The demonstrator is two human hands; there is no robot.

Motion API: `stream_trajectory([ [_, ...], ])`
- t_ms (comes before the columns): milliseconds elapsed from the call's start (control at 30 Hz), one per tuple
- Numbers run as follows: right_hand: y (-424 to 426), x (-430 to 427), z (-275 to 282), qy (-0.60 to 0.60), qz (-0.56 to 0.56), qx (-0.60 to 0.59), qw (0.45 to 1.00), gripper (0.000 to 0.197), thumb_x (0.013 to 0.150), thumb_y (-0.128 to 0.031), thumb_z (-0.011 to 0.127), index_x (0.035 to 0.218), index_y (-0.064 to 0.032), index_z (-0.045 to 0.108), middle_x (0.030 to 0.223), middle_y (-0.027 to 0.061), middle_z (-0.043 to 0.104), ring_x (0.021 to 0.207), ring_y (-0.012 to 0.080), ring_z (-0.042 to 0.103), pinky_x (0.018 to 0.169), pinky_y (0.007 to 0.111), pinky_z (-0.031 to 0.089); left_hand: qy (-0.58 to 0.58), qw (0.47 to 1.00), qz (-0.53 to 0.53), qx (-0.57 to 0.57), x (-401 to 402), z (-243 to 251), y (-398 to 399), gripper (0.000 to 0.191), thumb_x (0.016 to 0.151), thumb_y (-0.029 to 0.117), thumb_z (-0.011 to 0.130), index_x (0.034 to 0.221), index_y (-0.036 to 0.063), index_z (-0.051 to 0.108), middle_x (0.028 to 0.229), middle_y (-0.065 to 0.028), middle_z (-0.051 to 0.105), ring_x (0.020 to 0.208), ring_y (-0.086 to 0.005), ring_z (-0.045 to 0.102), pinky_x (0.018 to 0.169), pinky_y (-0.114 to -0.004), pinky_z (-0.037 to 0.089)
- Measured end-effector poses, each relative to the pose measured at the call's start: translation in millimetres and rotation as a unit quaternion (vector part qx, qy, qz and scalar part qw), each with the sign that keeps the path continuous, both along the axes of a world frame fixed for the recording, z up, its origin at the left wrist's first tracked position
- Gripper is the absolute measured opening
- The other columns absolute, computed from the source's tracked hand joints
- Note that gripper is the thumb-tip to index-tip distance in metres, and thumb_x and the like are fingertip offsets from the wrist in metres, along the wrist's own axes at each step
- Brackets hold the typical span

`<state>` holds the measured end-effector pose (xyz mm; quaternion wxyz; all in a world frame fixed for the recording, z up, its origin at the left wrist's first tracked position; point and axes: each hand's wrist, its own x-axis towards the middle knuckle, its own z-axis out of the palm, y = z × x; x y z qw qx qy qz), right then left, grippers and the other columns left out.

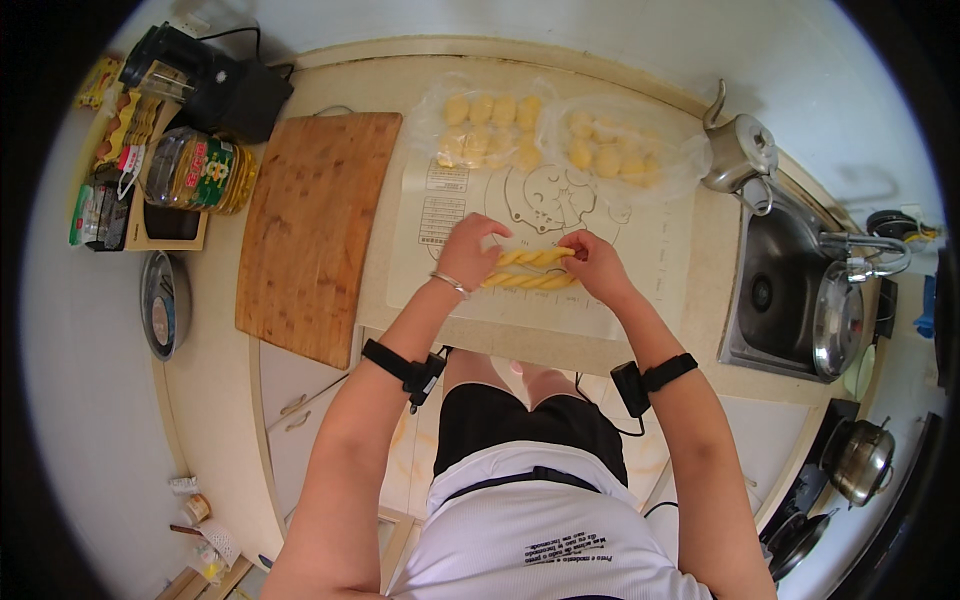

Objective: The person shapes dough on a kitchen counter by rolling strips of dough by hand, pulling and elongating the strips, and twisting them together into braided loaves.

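Note:
Two twisted strands of yellow dough lie side by side on a pale printed kneading mat (652, 247). The far twist (534, 257) has its right end pinched between the thumb and fingers of my right hand (596, 264). At the left ends of the twists is my left hand (469, 253), its thumb and index finger apart. Its palm and lower fingers hide those ends, so a hold there cannot be made out. The near twist (532, 280) runs just below the far one, its right end close under my right hand.
Behind the mat lie two clear plastic bags (491, 135) (611, 150) of yellow dough pieces. A wooden cutting board (319, 232) and an oil jug (199, 171) are left, near a black blender (217, 82). A metal kettle (739, 154) and a sink (772, 289) stand right.

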<state>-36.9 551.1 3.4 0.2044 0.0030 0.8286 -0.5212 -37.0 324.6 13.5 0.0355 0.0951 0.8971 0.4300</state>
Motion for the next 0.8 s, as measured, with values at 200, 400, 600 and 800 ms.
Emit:
stream_trajectory([
  [200,-6.1,-3.1,1.5,-0.004,0.002,-0.039,0.999,0.021,0.074,-0.001,0.057,0.095,-0.0014,0.057,0.082,0.0079,0.062,0.073,0.0157,0.058,0.068,0.026,0.047,-0.012,0.995,-0.085,-0.043,-6.6,2.4,52.5,0.019,0.067,0.009,0.065,0.086,0.0087,0.061,0.089,-0.0096,0.056,0.090,-0.0272,0.052,0.083,-0.035,0.042],
  [400,-2.1,-4.7,7.6,0.006,0.016,-0.012,1.000,0.026,0.073,-0.003,0.057,0.099,-0.0020,0.058,0.084,0.0090,0.062,0.075,0.0181,0.059,0.068,0.028,0.047,-0.092,0.994,-0.054,-0.026,-7.7,3.4,49.3,0.014,0.072,0.008,0.062,0.085,0.0051,0.056,0.087,-0.0080,0.059,0.083,-0.0236,0.056,0.077,-0.031,0.045],
  [600,-5.6,-8.0,13.6,0.015,0.087,0.148,0.985,0.024,0.075,-0.011,0.051,0.093,-0.0035,0.064,0.083,0.0120,0.064,0.077,0.0262,0.061,0.069,0.033,0.048,-0.189,0.956,0.010,0.223,3.5,4.4,14.1,0.015,0.079,0.000,0.053,0.093,0.0023,0.048,0.093,-0.0065,0.060,0.080,-0.0118,0.056,0.071,-0.023,0.045],
  [800,0.2,-23.5,34.3,-0.083,0.011,0.004,0.996,0.024,0.075,-0.012,0.048,0.088,-0.0024,0.065,0.075,0.0086,0.063,0.068,0.0167,0.057,0.063,0.028,0.045,-0.183,0.920,0.037,0.344,15.3,42.3,-33.1,0.021,0.084,-0.001,0.046,0.103,0.0030,0.051,0.092,-0.0051,0.059,0.082,-0.0086,0.052,0.072,-0.020,0.043],
])
